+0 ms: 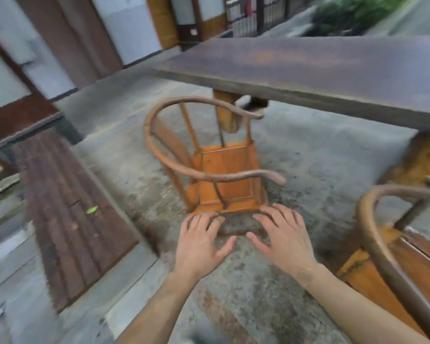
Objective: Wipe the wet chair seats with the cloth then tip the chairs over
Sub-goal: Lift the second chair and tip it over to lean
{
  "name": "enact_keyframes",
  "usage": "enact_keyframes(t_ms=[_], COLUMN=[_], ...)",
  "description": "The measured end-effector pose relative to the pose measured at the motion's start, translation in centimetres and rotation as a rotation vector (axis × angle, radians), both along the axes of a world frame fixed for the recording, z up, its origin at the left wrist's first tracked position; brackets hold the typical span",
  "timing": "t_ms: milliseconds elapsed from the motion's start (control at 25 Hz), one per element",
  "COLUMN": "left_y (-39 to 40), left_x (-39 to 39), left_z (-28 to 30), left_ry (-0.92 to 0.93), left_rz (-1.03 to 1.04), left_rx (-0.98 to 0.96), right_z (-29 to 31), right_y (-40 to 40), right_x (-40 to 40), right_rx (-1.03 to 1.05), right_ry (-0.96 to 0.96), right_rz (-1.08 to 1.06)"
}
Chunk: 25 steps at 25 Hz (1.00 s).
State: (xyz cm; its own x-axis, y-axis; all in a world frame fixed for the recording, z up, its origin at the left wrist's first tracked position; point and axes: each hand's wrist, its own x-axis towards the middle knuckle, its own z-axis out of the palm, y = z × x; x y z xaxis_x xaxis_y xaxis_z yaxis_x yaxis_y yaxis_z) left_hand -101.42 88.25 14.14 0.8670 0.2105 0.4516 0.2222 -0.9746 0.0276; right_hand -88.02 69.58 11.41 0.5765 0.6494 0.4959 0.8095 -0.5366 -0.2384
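An orange wooden chair (224,175) with a curved horseshoe rail sits on the stone floor in the middle, tilted, its seat facing up at me. My left hand (201,242) and my right hand (281,237) are side by side at the seat's near edge. Their fingers are spread and the fingertips touch the frame, wrapped around nothing. A dark bar of the chair shows between the two thumbs. A second chair (387,249) of the same kind stands at the right edge, partly cut off. No cloth is in view. The frame is blurred.
A long dark table top (308,70) runs above and behind the chair on thick orange legs. A dark wooden bench (67,207) with a green leaf (92,209) lies on the left. Wet grey paving surrounds the chairs; walls and doors stand at the back.
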Motion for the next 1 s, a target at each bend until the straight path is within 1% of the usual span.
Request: enact_keyframes(t_ms=[120,280,360,520,640,760,880,1000], left_y=[1.0,1.3,0.8,-1.9,-4.8,-7.7,-10.0,-13.4], left_x=[6.2,11.9,13.8,14.6,13.5,12.1,10.3,7.7], left_z=[-1.2,-3.2,-4.0,-4.6,-4.6,-4.7,-4.9,-5.4], left_ry=[0.024,0.021,0.041,0.039,0.051,0.061,0.09,0.074], left_rz=[-0.238,-0.583,-0.758,-1.029,-1.164,-1.257,-1.268,-1.265], left_rx=[-0.049,-0.105,-0.14,-0.188,-0.215,-0.211,-0.178,-0.15], right_z=[-1.4,-2.2,-2.1,-1.6,-1.4,-1.2,-1.2,-1.7], right_y=[-1.7,-3.5,-4.1,-5.6,-7.2,-9.6,-12.4,-16.9], right_x=[1.5,-0.3,-3.1,-10.0,-14.6,-18.2,-21.2,-25.0], right_rx=[-0.055,-0.09,-0.121,-0.147,-0.168,-0.139,-0.114,-0.086], right_ry=[0.012,0.029,0.069,0.118,0.149,0.144,0.138,0.098], right_rz=[-0.237,-0.563,-0.759,-1.088,-1.248,-1.364,-1.403,-1.426])
